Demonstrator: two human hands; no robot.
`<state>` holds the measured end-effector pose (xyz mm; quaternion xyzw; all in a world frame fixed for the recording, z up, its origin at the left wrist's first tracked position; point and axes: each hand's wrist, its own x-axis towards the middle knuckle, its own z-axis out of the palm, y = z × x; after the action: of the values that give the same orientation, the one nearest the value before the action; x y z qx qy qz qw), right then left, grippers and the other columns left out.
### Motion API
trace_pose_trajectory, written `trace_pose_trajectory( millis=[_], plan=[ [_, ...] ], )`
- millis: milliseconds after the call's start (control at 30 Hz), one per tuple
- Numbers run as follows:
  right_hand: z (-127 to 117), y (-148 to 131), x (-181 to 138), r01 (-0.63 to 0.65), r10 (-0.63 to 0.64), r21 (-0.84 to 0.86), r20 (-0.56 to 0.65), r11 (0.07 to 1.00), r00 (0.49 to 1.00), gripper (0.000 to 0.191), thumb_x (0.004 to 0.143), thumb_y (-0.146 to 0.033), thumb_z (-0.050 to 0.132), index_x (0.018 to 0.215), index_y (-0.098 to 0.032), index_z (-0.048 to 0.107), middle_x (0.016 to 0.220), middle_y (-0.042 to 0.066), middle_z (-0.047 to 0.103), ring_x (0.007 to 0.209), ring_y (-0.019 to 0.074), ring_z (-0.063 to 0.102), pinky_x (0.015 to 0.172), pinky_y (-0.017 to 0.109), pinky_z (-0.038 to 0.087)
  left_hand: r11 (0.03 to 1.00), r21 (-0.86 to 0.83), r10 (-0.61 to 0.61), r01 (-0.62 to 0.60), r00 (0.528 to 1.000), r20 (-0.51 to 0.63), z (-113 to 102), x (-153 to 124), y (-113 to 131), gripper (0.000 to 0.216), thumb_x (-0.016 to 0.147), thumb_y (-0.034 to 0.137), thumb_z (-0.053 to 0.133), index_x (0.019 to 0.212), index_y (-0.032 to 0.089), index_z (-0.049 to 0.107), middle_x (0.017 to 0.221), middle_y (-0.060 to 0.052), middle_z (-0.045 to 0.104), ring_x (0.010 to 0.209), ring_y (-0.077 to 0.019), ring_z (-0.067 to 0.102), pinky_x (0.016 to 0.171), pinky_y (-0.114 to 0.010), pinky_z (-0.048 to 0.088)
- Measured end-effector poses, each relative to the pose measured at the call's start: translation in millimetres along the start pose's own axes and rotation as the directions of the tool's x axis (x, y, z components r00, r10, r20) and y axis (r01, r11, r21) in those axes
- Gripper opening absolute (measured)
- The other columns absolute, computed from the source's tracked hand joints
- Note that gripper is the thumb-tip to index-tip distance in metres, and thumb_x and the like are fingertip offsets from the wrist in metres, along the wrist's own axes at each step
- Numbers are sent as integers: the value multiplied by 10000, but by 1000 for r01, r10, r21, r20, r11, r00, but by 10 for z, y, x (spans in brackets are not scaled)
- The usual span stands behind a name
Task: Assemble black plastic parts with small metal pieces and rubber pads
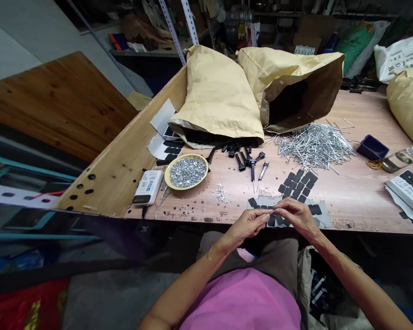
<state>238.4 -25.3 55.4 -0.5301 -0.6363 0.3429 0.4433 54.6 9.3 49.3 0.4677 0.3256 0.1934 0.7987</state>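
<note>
1. Your left grip (253, 223) and right grip (293, 214) meet at the fingertips, both seemingly pinched on a small, thin, dark piece (272, 211), too tiny to name.
2. That piece sits between your two grips, over a flat, pale grey sheet (325, 220) with black, rounded-square pads (315, 209).
3. It looks very light, so a soft pinch should do. I can't tell if it's stiff or bendy.
4. Hold it by its ends, because it could slip.
5. Ahead and right of your right grip, thin, shiny silver metal rods (313, 145) look stiff and slick; their middles are best to hold.
</note>
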Motion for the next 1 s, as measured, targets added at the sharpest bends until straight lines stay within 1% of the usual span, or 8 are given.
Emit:
trace_pose_trajectory(
  millis=[133,267,367,500,633,733,833,1000],
  plan=[
    [-26,31,-30,-1,1,3,29,1000,1000,268,824,-458,604,770,-220,716,741,38,686,676,150,637,613,267,526,999,43,9,-9,1000,3,46,-10,36,617,714,559,624,1129,103,649,505,100,287,418,-28,185,387,-177,130],
    [-70,50,-71,127,-123,-108,44,986,991,263,855,-435,572,813,-221,718,763,50,694,695,153,648,625,267,530,990,144,-1,-3,1000,31,52,-6,22,562,761,533,579,1130,115,655,480,99,296,400,-34,211,391,-175,177],
    [-98,62,-105,233,-217,-220,94,947,972,261,880,-413,543,830,-219,710,779,56,694,724,155,654,646,261,529,923,364,132,-120,991,-8,60,3,-28,386,843,425,510,1035,152,704,533,28,517,468,-79,448,469,-198,362],
    [-66,109,-161,230,-217,-310,75,923,973,294,912,-411,483,816,-209,673,751,50,674,673,145,636,608,249,520,611,763,361,-210,932,-32,100,6,-111,281,897,273,458,1021,216,703,976,-57,725,865,-186,661,766,-271,488],
    [54,182,-226,215,-236,-380,-9,899,972,307,941,-401,419,816,-206,621,719,45,641,643,144,610,593,254,512,286,947,410,-148,912,19,139,11,-172,290,922,243,432,1094,202,662,975,-69,731,824,-194,695,685,-250,506],
    [123,223,-249,234,-268,-399,-31,887,963,290,962,-351,378,860,-203,605,750,53,640,668,144,614,613,254,514,185,975,431,-125,902,34,140,36,-196,290,930,242,423,1079,188,666,901,-71,736,751,-183,702,620,-227,501],
    [107,243,-242,244,-274,-390,-23,888,961,264,967,-319,372,909,-212,606,779,51,653,692,145,625,622,257,518,254,951,453,-175,891,43,114,82,-191,284,926,242,433,1066,192,675,922,-68,738,793,-181,704,666,-230,519],
    [-31,250,-218,348,-358,-396,51,850,932,209,950,-308,427,944,-225,619,817,50,668,735,154,633,636,270,520,544,786,399,-294,915,66,91,143,-149,266,909,220,455,1019,216,697,1013,-28,733,913,-164,689,808,-234,524]
  ],
)
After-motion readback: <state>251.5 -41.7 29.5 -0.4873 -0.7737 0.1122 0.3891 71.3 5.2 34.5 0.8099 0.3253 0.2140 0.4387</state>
